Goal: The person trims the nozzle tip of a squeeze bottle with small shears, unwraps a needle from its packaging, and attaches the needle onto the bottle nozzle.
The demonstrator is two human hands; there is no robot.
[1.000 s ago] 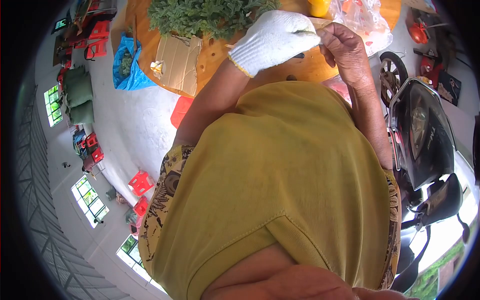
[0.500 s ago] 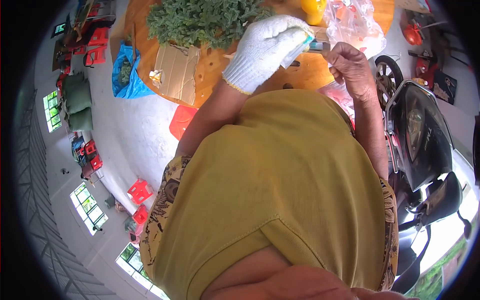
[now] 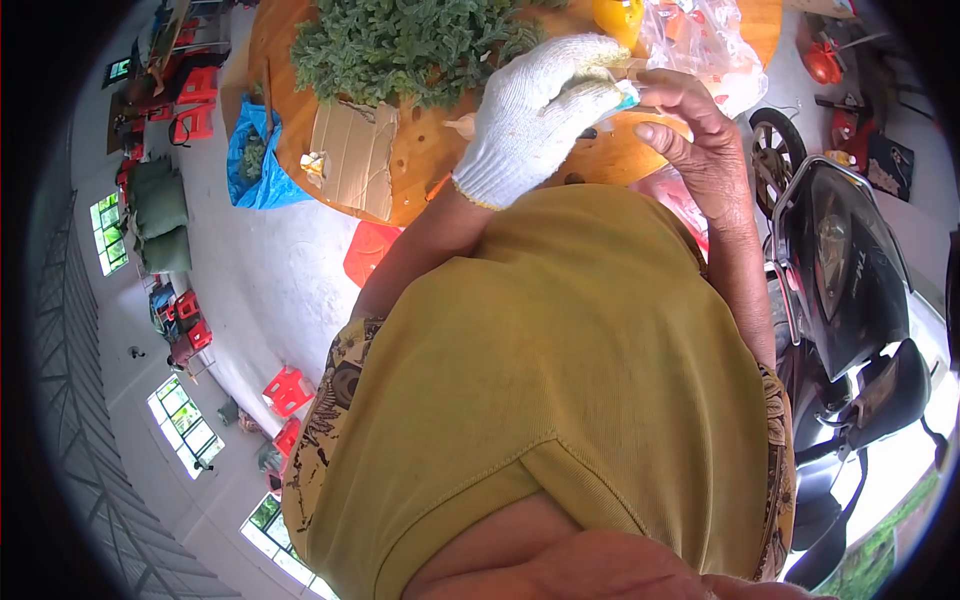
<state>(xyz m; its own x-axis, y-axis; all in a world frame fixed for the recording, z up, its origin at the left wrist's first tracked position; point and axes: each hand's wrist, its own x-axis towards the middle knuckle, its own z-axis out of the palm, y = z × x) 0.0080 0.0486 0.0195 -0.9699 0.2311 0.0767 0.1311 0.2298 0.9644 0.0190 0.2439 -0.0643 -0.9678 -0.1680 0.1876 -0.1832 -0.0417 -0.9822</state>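
My left hand [image 3: 540, 115], in a white knit glove, is closed over the table. A small teal-and-white item [image 3: 628, 97] shows at its fingertips, too small and covered to name. Bare, my right hand [image 3: 705, 140] is just to the right, thumb and fingers apart. Its fingertips are close to the teal item; whether they touch it I cannot tell. Behind the glove lies a heap of green artificial foliage sprigs [image 3: 400, 50] on the round wooden table [image 3: 415, 165]. Flattened cardboard [image 3: 352, 155] lies at the table's left side.
A yellow container [image 3: 618, 18] and a clear plastic bag [image 3: 705, 50] stand beyond my hands. A blue bag [image 3: 262, 160] hangs by the table's left edge. A red stool [image 3: 368, 250] is below it. A black motorbike [image 3: 840, 260] is parked close on my right.
My right hand has gone from a pinch to spread fingers. The gloved left hand has shifted slightly right and down, and the clear strip below it no longer shows.
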